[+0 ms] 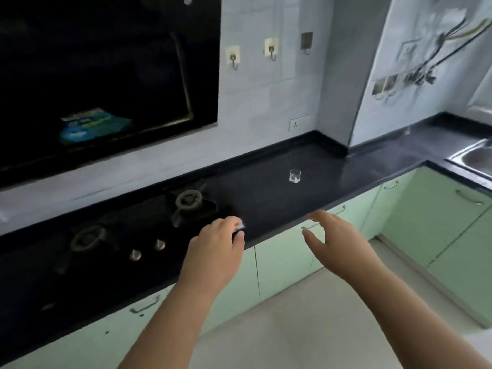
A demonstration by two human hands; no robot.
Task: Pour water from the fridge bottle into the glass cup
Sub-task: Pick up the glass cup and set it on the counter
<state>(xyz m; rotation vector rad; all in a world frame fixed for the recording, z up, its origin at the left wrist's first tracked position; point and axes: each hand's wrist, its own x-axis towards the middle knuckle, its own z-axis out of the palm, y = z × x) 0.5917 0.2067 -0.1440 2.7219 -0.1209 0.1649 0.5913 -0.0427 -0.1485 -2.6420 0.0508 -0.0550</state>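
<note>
Ahead, the glass cup (295, 176) stands upright on the dark counter (372, 166), well apart from both my hands. My left hand (215, 251) hovers over the counter edge beside the stove (111, 235), fingers curled near a knob (240, 226); whether they touch it I cannot tell. My right hand (332, 235) hangs loosely spread, holding nothing. Sink (476, 155) far right, green cabinets (431, 209) below.

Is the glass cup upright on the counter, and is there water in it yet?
Upright: the glass cup stands on its base on the counter, rim up. Its water content cannot be told.
</note>
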